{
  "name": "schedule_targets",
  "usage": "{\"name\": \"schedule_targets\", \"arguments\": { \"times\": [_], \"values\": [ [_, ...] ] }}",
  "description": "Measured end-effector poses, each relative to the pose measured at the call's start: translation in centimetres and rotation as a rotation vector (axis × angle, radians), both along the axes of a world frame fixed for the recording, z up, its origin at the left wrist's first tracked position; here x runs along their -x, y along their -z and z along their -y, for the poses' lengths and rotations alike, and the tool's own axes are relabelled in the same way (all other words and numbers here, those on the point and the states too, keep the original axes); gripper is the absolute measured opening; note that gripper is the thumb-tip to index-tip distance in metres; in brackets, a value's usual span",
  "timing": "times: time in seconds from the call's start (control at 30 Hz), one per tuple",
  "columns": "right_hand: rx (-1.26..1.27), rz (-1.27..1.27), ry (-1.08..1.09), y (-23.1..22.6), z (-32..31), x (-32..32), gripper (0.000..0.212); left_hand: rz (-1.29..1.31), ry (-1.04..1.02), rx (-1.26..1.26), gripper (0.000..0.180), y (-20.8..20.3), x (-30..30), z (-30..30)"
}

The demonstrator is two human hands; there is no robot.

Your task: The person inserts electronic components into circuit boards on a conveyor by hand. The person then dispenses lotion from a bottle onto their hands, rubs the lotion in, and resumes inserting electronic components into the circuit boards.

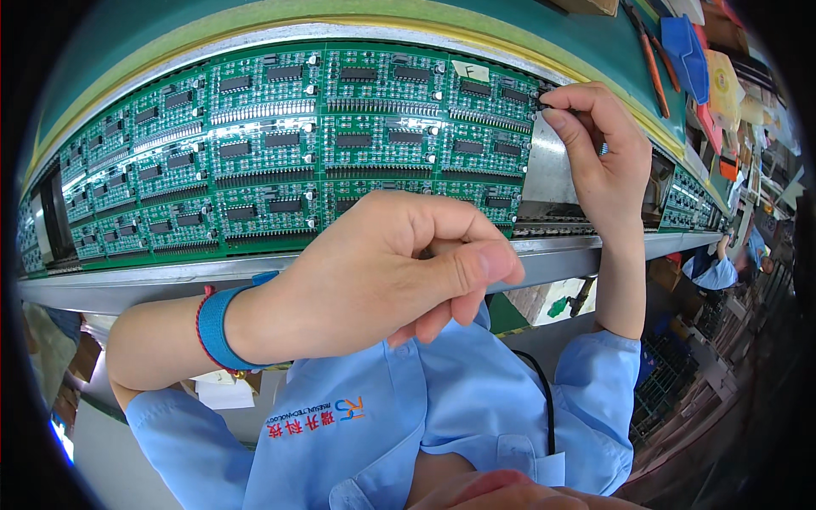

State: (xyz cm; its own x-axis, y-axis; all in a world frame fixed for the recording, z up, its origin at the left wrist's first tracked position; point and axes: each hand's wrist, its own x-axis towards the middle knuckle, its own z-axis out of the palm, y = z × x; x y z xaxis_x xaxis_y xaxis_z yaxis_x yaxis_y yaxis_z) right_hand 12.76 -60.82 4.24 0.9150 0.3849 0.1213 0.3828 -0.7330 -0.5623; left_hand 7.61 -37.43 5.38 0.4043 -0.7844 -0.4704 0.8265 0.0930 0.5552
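Observation:
A large panel of green circuit boards [380, 124] lies on the conveyor rail in front of me, with rows of black chips and silver pins. My left hand [382, 272], wearing a blue wrist strap [223, 330], is above the panel's near edge. Its fingers are curled in with the thumb pressed against them; whatever they might hold is hidden. At the panel's far right corner, the thumb and forefinger of my right hand [595, 144] are pinched together. A small dark bit shows at those fingertips, too small to name. A pale label [470, 71] sticks to a board near that corner.
Metal rails [586, 246] run along the panel's near side. More green boards [690, 204] sit farther right on the line. Beyond the far rail, pliers with orange handles [659, 76] and a blue bin [684, 59] lie on the green surface. Another person [714, 270] is at the far right.

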Motion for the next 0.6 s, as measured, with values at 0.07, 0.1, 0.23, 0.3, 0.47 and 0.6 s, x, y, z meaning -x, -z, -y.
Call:
{"name": "schedule_targets", "arguments": {
  "times": [0.07, 0.1, 0.23, 0.3, 0.47, 0.6],
  "values": [
    [0.008, 0.008, -0.008, 0.0, 0.0, 0.0, 0.01, 0.077, -0.026, 0.032, 0.027, 0.2, 0.2, 0.0],
    [0.014, 0.019, -0.017, 0.0, 0.0, 0.0, 0.01, 0.076, -0.024, 0.032, 0.027, 0.2, 0.2, 0.1],
    [-0.002, 0.08, -0.06, 0.4, 0.0, 0.0, 0.011, 0.065, -0.049, 0.019, 0.026, 0.6, 0.5, 0.2],
    [0.049, 0.174, -0.093, 0.5, -0.1, -0.1, 0.011, 0.048, -0.069, 0.031, 0.026, 0.7, 0.5, 0.3],
    [0.075, 0.311, -0.181, -0.6, 0.3, -0.1, 0.017, 0.013, -0.112, 0.066, 0.027, 0.5, 0.4, 0.1],
    [-0.044, 0.295, -0.174, -2.7, -0.4, 2.1, 0.023, 0.006, -0.138, 0.079, 0.023, 0.8, 0.5, 0.3]
  ]
}}
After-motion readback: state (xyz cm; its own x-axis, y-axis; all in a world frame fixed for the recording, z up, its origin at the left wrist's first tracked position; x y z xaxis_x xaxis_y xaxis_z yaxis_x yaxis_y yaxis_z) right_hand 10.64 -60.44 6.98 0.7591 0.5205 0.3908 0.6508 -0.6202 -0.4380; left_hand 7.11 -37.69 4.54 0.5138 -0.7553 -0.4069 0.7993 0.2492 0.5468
